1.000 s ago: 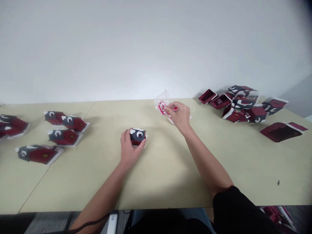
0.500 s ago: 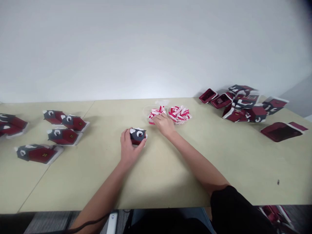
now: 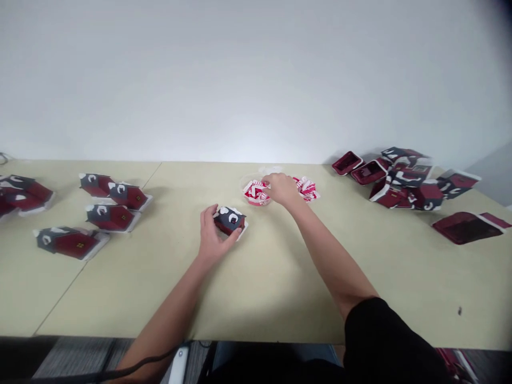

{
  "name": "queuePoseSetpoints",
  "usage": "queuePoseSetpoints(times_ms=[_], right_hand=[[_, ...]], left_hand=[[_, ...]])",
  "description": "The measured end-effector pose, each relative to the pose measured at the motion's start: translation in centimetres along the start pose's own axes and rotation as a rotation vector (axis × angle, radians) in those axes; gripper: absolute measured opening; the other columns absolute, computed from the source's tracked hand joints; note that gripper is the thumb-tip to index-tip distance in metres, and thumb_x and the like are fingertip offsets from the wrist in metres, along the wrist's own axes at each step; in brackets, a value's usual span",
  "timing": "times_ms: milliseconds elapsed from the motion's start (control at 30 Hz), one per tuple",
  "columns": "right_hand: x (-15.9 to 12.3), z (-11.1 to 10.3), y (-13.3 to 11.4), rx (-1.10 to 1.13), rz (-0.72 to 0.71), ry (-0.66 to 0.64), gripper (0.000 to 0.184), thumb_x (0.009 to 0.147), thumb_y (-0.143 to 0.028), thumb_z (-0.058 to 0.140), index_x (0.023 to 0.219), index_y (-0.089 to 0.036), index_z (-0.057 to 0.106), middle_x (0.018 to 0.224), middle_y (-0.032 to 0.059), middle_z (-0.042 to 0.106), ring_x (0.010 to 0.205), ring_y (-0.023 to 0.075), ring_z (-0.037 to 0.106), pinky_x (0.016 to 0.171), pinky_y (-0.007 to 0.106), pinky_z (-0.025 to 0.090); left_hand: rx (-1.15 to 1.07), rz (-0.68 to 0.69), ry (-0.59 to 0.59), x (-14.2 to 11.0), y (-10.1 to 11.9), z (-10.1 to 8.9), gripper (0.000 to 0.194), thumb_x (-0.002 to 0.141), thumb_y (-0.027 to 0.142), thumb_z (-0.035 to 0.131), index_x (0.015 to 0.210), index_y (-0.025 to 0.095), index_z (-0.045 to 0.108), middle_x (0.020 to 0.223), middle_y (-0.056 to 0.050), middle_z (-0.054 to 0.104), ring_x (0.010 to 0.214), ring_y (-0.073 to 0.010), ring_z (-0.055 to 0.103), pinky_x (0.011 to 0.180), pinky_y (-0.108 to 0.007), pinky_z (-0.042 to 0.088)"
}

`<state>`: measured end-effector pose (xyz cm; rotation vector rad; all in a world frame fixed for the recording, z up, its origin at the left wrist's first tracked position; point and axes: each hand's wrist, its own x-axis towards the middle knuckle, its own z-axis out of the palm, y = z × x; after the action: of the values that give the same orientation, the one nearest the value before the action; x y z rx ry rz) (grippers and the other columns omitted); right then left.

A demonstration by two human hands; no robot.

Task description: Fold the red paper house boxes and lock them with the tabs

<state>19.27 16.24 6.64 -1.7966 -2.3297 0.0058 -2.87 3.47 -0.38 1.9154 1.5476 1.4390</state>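
My left hand is wrapped round a small red and grey house-shaped box that stands on the beige table. My right hand reaches further back, fingers curled over a clear bag of red and white candies. A second heap of the same candies lies just right of that hand. What the right fingers grip, if anything, is hidden.
Several flat house-shaped boxes lie at the left of the table. A pile of opened red and grey boxes sits at the far right, with a flat red tray in front of it. A white wall stands behind.
My right hand came down from a raised bag onto the candies beside the box, then shifted slightly back. The left hand has turned the box a little. The view has shifted.
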Motion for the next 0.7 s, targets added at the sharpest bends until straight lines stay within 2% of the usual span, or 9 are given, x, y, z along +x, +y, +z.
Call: queuePoseSetpoints(times_ms=[67, 167, 267, 367, 433, 500, 567, 633, 700], right_hand=[[1.5, 0.5, -0.9, -0.081, 0.001, -0.097, 0.026, 0.084, -0.018, 0.062, 0.107, -0.018, 0.073, 0.114, 0.0164, 0.071, 0.111, 0.0293, 0.062, 0.092, 0.040, 0.043], [3.0, 1.6, -2.0, -0.087, 0.037, -0.122, 0.024, 0.082, -0.012, 0.060, 0.103, -0.011, 0.073, 0.108, 0.0230, 0.071, 0.107, 0.0313, 0.064, 0.092, 0.043, 0.042], [3.0, 2.4, -2.0, -0.048, 0.051, -0.080, 0.025, 0.087, -0.013, 0.053, 0.101, -0.012, 0.073, 0.106, 0.0223, 0.071, 0.107, 0.0311, 0.065, 0.094, 0.046, 0.040], [1.7, 2.5, -1.2, 0.035, 0.049, 0.050, 0.033, 0.095, -0.021, 0.044, 0.118, -0.018, 0.067, 0.119, 0.0168, 0.069, 0.113, 0.0278, 0.061, 0.097, 0.044, 0.040], [0.2, 2.5, -0.7, 0.288, 0.022, 0.187, 0.038, 0.096, -0.026, 0.043, 0.130, -0.019, 0.058, 0.119, 0.0132, 0.068, 0.105, 0.0230, 0.064, 0.092, 0.038, 0.044], [-1.6, 2.6, -0.4, 0.667, -0.033, 0.271, 0.042, 0.095, -0.033, 0.047, 0.133, -0.016, 0.053, 0.106, 0.0095, 0.071, 0.086, 0.0181, 0.065, 0.079, 0.032, 0.048], [-3.4, 2.8, -0.6, 0.978, -0.073, 0.252, 0.047, 0.092, -0.042, 0.052, 0.130, -0.015, 0.053, 0.089, 0.0049, 0.070, 0.071, 0.0151, 0.061, 0.068, 0.028, 0.048], [-5.0, 3.1, -1.1, 1.169, -0.053, 0.185, 0.051, 0.087, -0.050, 0.056, 0.126, -0.017, 0.055, 0.081, 0.0021, 0.068, 0.067, 0.0143, 0.059, 0.063, 0.027, 0.048], [-6.2, 3.4, -2.0, 1.298, 0.012, 0.099, 0.051, 0.084, -0.053, 0.059, 0.121, -0.018, 0.059, 0.080, 0.0020, 0.069, 0.068, 0.0143, 0.060, 0.062, 0.027, 0.049]], left_hand=[[-0.027, 0.008, -0.021, 0.4, -0.9, -0.4, 0.073, 0.074, 0.043, 0.074, 0.135, 0.020, 0.039, 0.132, -0.016, 0.045, 0.125, -0.0316, 0.050, 0.101, -0.049, 0.046], [-0.024, 0.018, -0.033, 1.0, -2.1, -1.2, 0.066, 0.079, 0.043, 0.071, 0.133, 0.020, 0.041, 0.133, -0.016, 0.048, 0.128, -0.0318, 0.048, 0.104, -0.052, 0.044], [-0.023, -0.004, -0.023, 1.5, -3.0, -1.7, 0.061, 0.083, 0.045, 0.065, 0.134, 0.020, 0.040, 0.135, -0.016, 0.047, 0.129, -0.0318, 0.047, 0.103, -0.052, 0.044], [-0.066, -0.044, 0.007, 1.6, -3.4, -1.6, 0.060, 0.087, 0.046, 0.060, 0.136, 0.020, 0.039, 0.136, -0.017, 0.046, 0.129, -0.0316, 0.047, 0.102, -0.052, 0.046], [-0.118, -0.064, 0.009, 1.7, -3.4, -1.2, 0.068, 0.084, 0.047, 0.063, 0.140, 0.021, 0.035, 0.139, -0.018, 0.043, 0.130, -0.0320, 0.046, 0.102, -0.052, 0.045], [-0.162, -0.093, -0.007, 1.7, -3.3, -0.6, 0.085, 0.076, 0.048, 0.073, 0.145, 0.023, 0.029, 0.144, -0.019, 0.037, 0.133, -0.0336, 0.044, 0.104, -0.053, 0.045], [-0.174, -0.142, -0.029, 1.9, -3.3, -0.1, 0.102, 0.067, 0.046, 0.081, 0.149, 0.025, 0.024, 0.150, -0.020, 0.031, 0.137, -0.0357, 0.040, 0.105, -0.055, 0.043], [-0.173, -0.192, -0.037, 2.2, -3.5, 0.3, 0.111, 0.063, 0.044, 0.085, 0.151, 0.027, 0.020, 0.154, -0.020, 0.026, 0.141, -0.0365, 0.035, 0.109, -0.058, 0.040], [-0.191, -0.227, -0.052, 2.6, -3.8, 0.4, 0.112, 0.062, 0.041, 0.085, 0.152, 0.028, 0.019, 0.152, -0.019, 0.032, 0.138, -0.0355, 0.041, 0.109, -0.059, 0.040]])
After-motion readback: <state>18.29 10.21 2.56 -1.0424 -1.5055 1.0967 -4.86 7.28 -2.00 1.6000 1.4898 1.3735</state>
